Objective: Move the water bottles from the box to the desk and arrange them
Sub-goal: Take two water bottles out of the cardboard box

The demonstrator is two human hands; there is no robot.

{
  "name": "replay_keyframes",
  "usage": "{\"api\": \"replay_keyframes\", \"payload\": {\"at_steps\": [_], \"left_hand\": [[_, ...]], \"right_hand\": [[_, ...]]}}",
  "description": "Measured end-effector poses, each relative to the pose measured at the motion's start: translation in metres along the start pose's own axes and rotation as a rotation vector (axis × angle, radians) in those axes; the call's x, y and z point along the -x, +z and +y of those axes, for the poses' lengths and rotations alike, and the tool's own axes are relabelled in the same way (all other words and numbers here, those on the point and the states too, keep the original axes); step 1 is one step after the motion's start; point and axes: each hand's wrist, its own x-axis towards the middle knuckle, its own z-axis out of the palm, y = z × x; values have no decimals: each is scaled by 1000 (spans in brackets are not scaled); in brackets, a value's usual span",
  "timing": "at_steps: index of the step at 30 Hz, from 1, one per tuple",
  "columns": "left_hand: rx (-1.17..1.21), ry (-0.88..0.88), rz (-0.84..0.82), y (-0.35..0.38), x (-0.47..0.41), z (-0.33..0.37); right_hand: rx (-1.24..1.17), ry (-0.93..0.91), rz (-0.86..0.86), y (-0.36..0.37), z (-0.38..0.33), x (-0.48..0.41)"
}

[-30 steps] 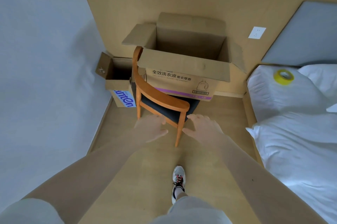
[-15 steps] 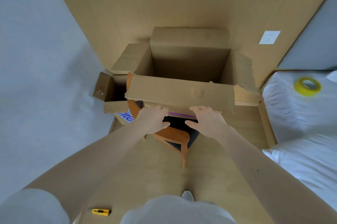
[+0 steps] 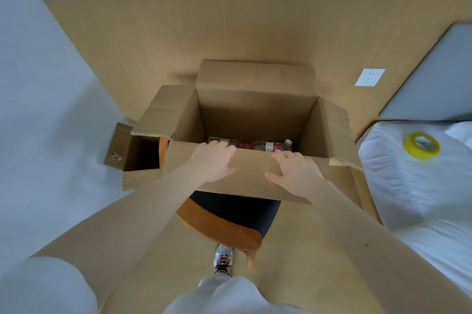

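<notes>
A large open cardboard box (image 3: 255, 109) stands on a chair (image 3: 229, 219) in front of me. At its bottom lie clear water bottles with red labels (image 3: 270, 145), mostly hidden behind the near flap (image 3: 250, 175). My left hand (image 3: 214, 162) rests on that flap with its fingertips over the flap's top edge. My right hand (image 3: 293, 173) lies spread flat on the same flap, to the right. Neither hand holds a bottle. No desk is in view.
A smaller open cardboard box (image 3: 135, 152) sits on the floor at the left, by the white wall. A bed with white bedding (image 3: 413, 186) is at the right, with a yellow tape roll (image 3: 422, 145) on it. A wooden wall panel with a socket (image 3: 369, 77) stands behind the box.
I have stepped closer and now look down into the box, so the bottles have come into sight. Both hands rose from near the chair onto the near flap.
</notes>
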Motion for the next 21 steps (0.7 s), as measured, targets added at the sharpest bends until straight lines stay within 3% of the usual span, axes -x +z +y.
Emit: {"api": "replay_keyframes", "payload": {"at_steps": [8,21], "left_hand": [[-3,115,-40,-16,-107,-47],[32,226,-226,40,-189,-106]], "right_hand": [[2,160,30,-19,10,-85],[56,275,-171,7,20,-174]]}}
